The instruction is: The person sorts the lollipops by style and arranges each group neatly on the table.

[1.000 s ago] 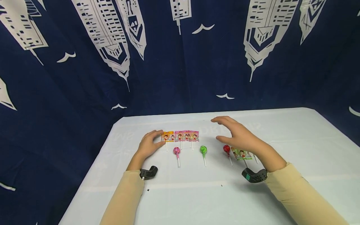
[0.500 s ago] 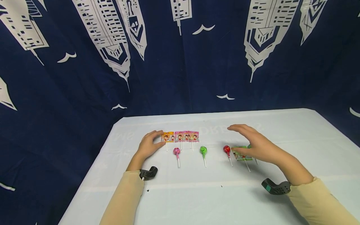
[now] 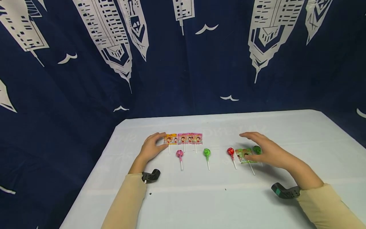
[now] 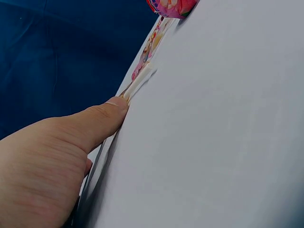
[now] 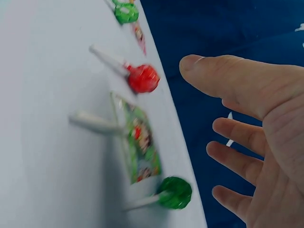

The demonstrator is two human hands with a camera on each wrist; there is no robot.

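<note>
My left hand (image 3: 152, 148) rests on the table at the left end of a row of flat-wrapped lollipops. Its thumb (image 4: 102, 118) and index finger span the side of the orange-wrapped lollipop (image 3: 170, 139), fingertips right at its corners. Beside that lie two pink-wrapped lollipops (image 3: 184, 138), their wrappers overlapping. My right hand (image 3: 270, 152) hovers with fingers spread and holds nothing. Under its thumb is a green flat-wrapped lollipop (image 5: 140, 137), partly covered in the head view. A dark green round lollipop (image 5: 175, 192) and a red round lollipop (image 5: 143, 78) flank that one.
Nearer the front, a pink round lollipop (image 3: 179, 154) and a light green round lollipop (image 3: 207, 152) lie apart, sticks toward me. All sit on a white table (image 3: 188, 203). A dark blue patterned curtain (image 3: 183, 70) hangs behind the far edge.
My right hand has moved right and lower, from near the red lollipop to over the green-wrapped and dark green ones. My left hand and the lollipops have stayed in place.
</note>
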